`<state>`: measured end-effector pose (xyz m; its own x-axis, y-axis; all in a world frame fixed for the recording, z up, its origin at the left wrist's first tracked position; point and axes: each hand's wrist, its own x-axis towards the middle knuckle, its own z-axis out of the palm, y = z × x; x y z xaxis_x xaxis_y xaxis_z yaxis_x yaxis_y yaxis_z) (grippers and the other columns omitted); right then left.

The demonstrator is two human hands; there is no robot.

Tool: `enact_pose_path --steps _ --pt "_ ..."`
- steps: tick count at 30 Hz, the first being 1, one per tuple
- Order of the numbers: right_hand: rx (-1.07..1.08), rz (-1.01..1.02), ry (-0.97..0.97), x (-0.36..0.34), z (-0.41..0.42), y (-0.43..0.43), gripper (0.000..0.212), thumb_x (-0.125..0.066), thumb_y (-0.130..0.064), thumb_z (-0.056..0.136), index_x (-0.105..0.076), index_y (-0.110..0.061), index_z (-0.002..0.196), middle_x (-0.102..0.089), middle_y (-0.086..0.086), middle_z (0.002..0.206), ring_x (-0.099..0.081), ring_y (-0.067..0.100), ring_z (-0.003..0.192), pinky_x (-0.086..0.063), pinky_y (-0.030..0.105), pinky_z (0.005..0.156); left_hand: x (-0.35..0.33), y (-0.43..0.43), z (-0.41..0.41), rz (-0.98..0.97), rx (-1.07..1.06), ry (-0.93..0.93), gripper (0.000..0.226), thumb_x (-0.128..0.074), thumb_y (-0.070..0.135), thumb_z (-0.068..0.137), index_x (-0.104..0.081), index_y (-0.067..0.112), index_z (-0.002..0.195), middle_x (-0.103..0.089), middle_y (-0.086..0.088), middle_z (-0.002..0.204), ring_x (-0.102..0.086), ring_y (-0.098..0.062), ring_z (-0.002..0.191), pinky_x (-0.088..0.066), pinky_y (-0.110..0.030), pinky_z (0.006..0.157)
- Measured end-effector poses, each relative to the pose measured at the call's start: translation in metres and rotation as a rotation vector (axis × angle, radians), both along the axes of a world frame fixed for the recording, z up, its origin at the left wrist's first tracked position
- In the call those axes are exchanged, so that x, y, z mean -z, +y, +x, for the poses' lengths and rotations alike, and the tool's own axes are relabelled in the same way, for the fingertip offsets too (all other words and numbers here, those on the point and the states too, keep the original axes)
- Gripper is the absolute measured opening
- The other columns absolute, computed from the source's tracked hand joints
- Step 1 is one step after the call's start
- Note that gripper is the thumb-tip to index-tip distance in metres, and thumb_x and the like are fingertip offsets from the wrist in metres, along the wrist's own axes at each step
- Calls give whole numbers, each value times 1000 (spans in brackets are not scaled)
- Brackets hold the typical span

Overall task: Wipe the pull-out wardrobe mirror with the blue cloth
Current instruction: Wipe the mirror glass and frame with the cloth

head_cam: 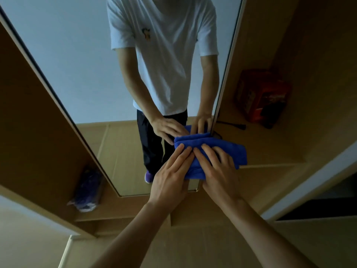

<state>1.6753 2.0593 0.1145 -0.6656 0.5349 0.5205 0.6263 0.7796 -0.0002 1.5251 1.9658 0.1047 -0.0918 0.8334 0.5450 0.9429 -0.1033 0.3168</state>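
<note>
The tall pull-out mirror (pixel 81 70) stands straight ahead in a thin frame, narrowing toward the floor. A folded blue cloth (pixel 222 147) is pressed flat against its lower right part, near the right edge. My left hand (pixel 172 176) lies on the cloth's left side with fingers stretched out and together. My right hand (pixel 218 167) presses the cloth's middle, fingers spread. Both hands hold the cloth against the glass. The mirror reflects a person in a white T-shirt and dark trousers, and the cloth.
Wooden wardrobe panels flank the mirror on both sides. A red-orange box (pixel 262 97) sits on a shelf to the right, with a dark cable (pixel 231 125) beside it. A plastic bag with purple contents (pixel 88 188) lies on the lower left shelf.
</note>
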Motion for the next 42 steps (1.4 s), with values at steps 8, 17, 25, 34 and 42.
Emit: enact_pose_path --steps 8,17,25,34,42 --pt "33 -200 -111 77 1 -14 70 -60 -8 78 -47 -17 145 -47 7 148 -47 31 131 -45 48 102 66 -13 8 -191 -20 -58 77 -78 5 82 -46 12 151 -32 3 160 -24 -16 151 -48 -36 110" --pt "45 -309 -148 152 -1 -15 69 -67 -4 79 -49 -15 145 -48 10 148 -48 33 131 -45 48 104 131 -12 13 -299 -48 -124 67 -73 4 86 -50 9 149 -44 -4 158 -28 -17 150 -45 -33 110" --pt "60 -391 -210 199 1 -14 67 -64 -9 82 -46 -18 146 -46 7 149 -45 29 134 -43 45 107 186 -6 20 -386 -107 -163 63 -67 3 88 -51 11 149 -45 -5 158 -30 -21 152 -34 -39 122" --pt "47 -562 -272 205 2 -11 69 -67 -4 85 -44 -21 148 -43 -2 153 -38 20 140 -34 37 114 189 5 24 -662 -143 -212 65 -55 10 97 -36 26 157 -30 10 166 -11 -14 157 -31 -33 121" --pt "3 -650 -265 182 12 -18 58 -66 -4 82 -53 -26 134 -56 -7 135 -51 21 127 -41 38 105 168 -6 29 -758 -132 -240 63 -52 6 95 -40 28 153 -36 10 163 -15 -17 157 -37 -38 117"
